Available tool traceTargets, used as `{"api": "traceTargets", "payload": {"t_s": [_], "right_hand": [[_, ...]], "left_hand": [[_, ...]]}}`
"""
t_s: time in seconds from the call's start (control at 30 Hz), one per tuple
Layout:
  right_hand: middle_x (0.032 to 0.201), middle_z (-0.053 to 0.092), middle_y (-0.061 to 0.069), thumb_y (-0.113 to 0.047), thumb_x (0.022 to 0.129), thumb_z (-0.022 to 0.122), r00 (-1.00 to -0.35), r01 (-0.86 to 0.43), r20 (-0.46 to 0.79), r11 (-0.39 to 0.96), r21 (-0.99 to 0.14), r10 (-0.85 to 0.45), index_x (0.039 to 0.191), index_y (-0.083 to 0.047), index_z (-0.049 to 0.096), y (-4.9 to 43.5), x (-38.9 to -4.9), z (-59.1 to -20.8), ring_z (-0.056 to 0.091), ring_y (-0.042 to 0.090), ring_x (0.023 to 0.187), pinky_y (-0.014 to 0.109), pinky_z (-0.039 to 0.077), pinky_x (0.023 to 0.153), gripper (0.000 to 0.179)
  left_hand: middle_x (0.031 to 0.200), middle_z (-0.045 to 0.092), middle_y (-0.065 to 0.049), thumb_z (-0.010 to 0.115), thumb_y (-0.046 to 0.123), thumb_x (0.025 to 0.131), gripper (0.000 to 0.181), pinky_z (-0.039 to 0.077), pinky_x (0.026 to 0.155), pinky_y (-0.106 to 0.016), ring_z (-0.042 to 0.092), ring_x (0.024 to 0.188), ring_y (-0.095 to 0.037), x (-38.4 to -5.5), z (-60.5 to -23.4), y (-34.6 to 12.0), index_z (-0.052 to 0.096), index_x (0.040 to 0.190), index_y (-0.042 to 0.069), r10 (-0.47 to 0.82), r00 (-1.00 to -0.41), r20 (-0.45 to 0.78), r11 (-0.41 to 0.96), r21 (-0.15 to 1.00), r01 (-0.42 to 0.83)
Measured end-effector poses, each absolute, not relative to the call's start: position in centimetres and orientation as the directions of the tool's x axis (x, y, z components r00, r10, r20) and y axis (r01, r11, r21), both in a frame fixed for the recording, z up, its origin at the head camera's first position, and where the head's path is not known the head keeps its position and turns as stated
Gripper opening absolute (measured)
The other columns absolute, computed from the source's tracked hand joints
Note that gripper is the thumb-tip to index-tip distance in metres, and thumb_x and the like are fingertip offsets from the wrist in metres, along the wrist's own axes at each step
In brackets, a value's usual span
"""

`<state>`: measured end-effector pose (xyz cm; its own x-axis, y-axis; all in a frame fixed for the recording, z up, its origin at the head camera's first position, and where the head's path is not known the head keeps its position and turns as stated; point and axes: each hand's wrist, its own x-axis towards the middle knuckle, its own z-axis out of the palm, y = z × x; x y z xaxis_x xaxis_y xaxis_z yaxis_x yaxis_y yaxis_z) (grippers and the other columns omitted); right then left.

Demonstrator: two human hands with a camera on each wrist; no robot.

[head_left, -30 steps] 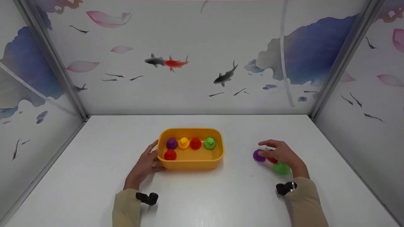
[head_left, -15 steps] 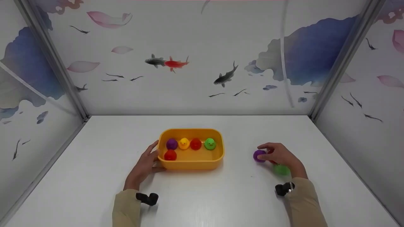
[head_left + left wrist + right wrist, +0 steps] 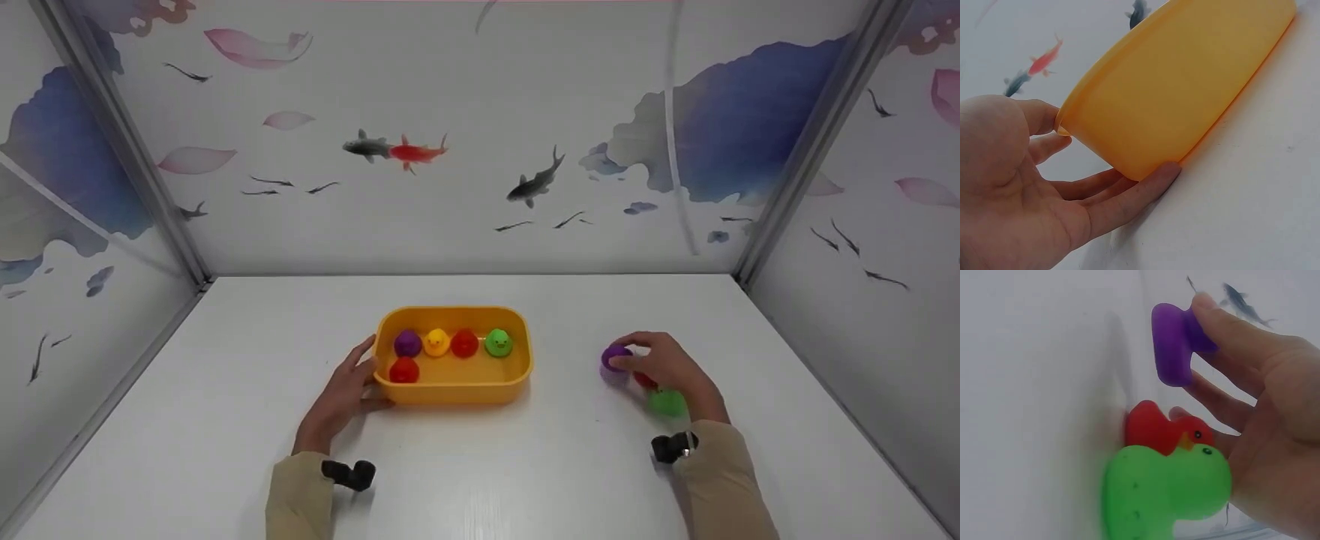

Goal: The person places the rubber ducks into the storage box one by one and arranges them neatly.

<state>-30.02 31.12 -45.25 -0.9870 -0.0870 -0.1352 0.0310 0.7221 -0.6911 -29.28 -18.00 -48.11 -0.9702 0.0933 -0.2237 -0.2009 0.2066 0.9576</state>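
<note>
My right hand (image 3: pixel 670 367) pinches a purple rubber duck (image 3: pixel 1171 346) between thumb and fingers, raised just off the table, its shadow below it. Below that hand, a red rubber duck (image 3: pixel 1151 427) and a green rubber duck (image 3: pixel 1157 489) sit side by side on the table; in the head view the hand partly covers both. My left hand (image 3: pixel 345 394) holds the left end of a yellow plastic bin (image 3: pixel 457 393), thumb along the front wall and fingers at the rim. Inside the bin are several ducks, among them a yellow duck (image 3: pixel 436 343) and a green one (image 3: pixel 499 343).
The white table (image 3: pixel 495 472) is enclosed by panels at the back and sides, printed with fish and petals. A back wall panel (image 3: pixel 465 225) stands beyond the bin. Black wrist cameras (image 3: pixel 351 475) sit on both sleeves.
My right hand has closed its fingers on the purple duck and lifted it slightly off the table. The left hand and the bin stay where they were.
</note>
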Motion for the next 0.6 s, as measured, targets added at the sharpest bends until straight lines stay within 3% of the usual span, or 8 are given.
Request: {"api": "traceTargets", "payload": {"t_s": [0.1, 0.23, 0.47, 0.6], "right_hand": [[0.152, 0.046, 0.021, -0.043, 0.091, 0.071, -0.99, 0.03, -0.116, 0.708, -0.706, -0.074, 0.136, -0.015, 0.06, 30.7, -30.0, -44.5, 0.035, 0.046, 0.142, 0.067, 0.036, 0.114, 0.054], [0.15, 0.047, 0.019, -0.04, 0.092, 0.071, -0.993, 0.007, -0.086, 0.671, -0.741, -0.085, 0.139, -0.014, 0.057, 30.1, -29.9, -43.6, 0.034, 0.045, 0.144, 0.066, 0.033, 0.116, 0.056], [0.141, 0.057, 0.023, -0.039, 0.093, 0.069, -0.99, -0.003, -0.082, 0.586, -0.81, -0.118, 0.145, -0.012, 0.05, 29.5, -29.7, -43.2, 0.065, 0.04, 0.119, 0.051, 0.051, 0.107, 0.062], [0.14, 0.057, 0.024, -0.036, 0.094, 0.069, -0.985, -0.019, -0.074, 0.524, -0.852, -0.156, 0.145, -0.011, 0.051, 29.5, -29.9, -43.4, 0.067, 0.039, 0.116, 0.046, 0.055, 0.102, 0.06]], "left_hand": [[0.161, 0.036, -0.017, 0.042, 0.037, 0.106, 0.06, 0.058, 0.096, -0.042, 0.052, 0.136, -0.037, -29.3, -48.1, -18.0, 0.018, 0.161, 0.034, 0.094, -0.971, -0.221, 0.204, 0.959, -0.198], [0.161, 0.036, -0.017, 0.043, 0.037, 0.106, 0.06, 0.058, 0.096, -0.042, 0.053, 0.134, -0.037, -29.2, -48.1, -18.0, 0.018, 0.161, 0.034, 0.089, -0.972, -0.217, 0.203, 0.96, -0.195], [0.16, 0.037, -0.018, 0.043, 0.036, 0.105, 0.061, 0.059, 0.095, -0.042, 0.054, 0.134, -0.037, -29.3, -48.2, -18.0, 0.019, 0.161, 0.032, 0.09, -0.972, -0.217, 0.202, 0.96, -0.196], [0.16, 0.037, -0.018, 0.042, 0.034, 0.105, 0.06, 0.058, 0.096, -0.043, 0.054, 0.134, -0.037, -29.3, -48.1, -18.0, 0.019, 0.161, 0.032, 0.095, -0.971, -0.221, 0.187, 0.962, -0.2]]}}
